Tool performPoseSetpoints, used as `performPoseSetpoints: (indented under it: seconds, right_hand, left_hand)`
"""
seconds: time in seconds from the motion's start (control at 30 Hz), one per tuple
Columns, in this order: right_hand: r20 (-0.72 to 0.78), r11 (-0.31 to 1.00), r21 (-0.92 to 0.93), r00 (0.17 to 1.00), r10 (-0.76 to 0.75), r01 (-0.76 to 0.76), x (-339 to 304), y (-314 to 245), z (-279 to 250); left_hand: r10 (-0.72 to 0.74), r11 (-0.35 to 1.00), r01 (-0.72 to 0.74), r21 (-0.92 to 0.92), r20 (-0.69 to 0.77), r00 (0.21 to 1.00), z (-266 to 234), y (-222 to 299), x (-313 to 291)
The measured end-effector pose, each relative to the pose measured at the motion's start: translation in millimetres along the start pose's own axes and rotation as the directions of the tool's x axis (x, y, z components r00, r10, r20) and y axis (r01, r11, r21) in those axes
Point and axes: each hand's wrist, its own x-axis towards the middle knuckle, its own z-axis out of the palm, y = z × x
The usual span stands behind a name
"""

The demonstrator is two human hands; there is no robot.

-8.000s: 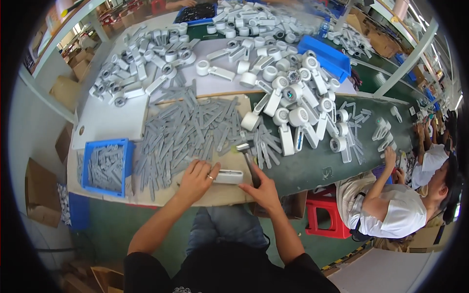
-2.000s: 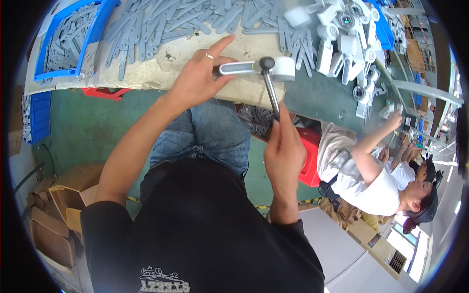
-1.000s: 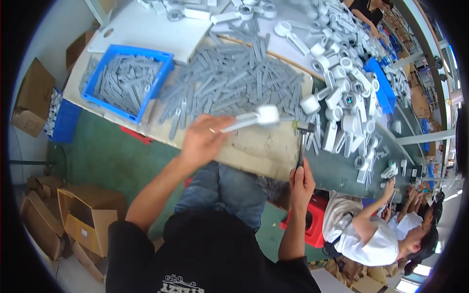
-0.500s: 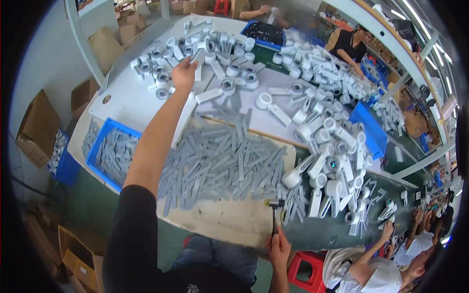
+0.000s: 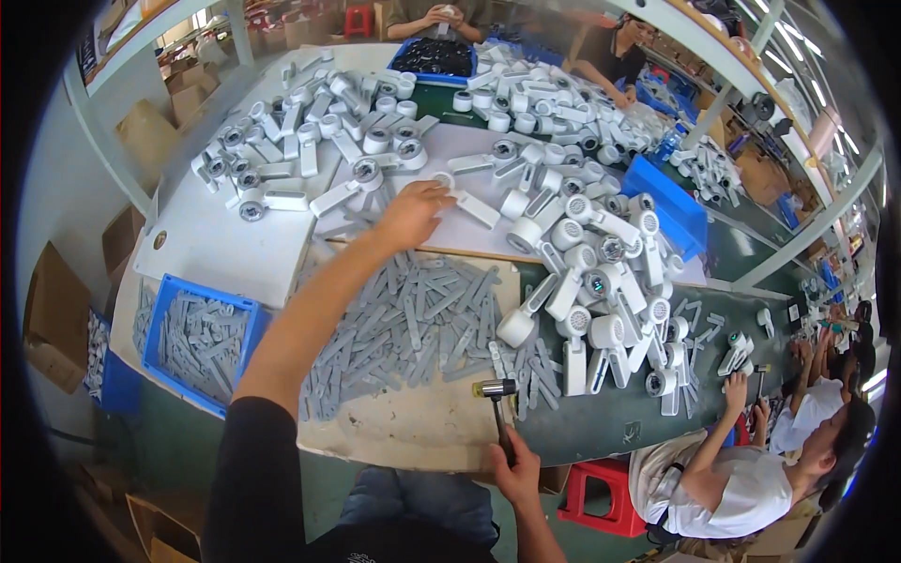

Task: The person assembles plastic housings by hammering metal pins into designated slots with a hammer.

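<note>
The hammer (image 5: 501, 422) is clasped by its handle in the right hand (image 5: 518, 474), seemingly leaving its head (image 5: 495, 388) free, while a white device (image 5: 479, 210) beyond the grey strips (image 5: 404, 324) is partly hidden by the left hand (image 5: 413, 216), whose grip is unclear.

The person wears a black T-shirt (image 5: 404, 546) whose left sleeve (image 5: 255, 469) is wide and short, with a plain hem. A bit of pale print (image 5: 361, 557), mostly cut off, sits on the front of the T-shirt. Just beyond the T-shirt, faded blue denim jeans (image 5: 418, 507) cover the thighs. Past the T-shirt's sleeve, the left forearm (image 5: 314, 324) is bare; to the T-shirt's right, so are the right forearm (image 5: 535, 525) and right hand (image 5: 518, 468).
</note>
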Motion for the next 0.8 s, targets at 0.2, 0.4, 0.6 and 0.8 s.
performPoseSetpoints:
  seconds: [0.2,0.4,0.6,0.8]
  right_hand:
    - [-0.044,0.999,-0.031,0.998,0.033,-0.034,-14.3,2.9,7.7]
    - [-0.047,1.000,0.005,0.999,0.008,-0.008,-11.5,2.6,9.8]
    - [-0.136,0.993,0.122,0.990,0.023,-0.006,-1.8,-2.9,8.8]
    - [-0.133,0.987,0.157,0.989,0.060,-0.039,1.7,-3.2,16.0]
  left_hand:
    - [-0.167,0.956,0.050,0.288,0.398,0.902,32.3,-12.3,45.7]
    - [-0.128,0.988,0.126,0.090,0.017,0.992,-42.9,15.2,2.7]
    - [-0.138,0.983,0.149,-0.106,0.099,0.985,-112.0,171.0,-108.7]
    - [0.100,0.984,-0.145,0.107,0.348,0.932,-64.7,239.1,-209.3]
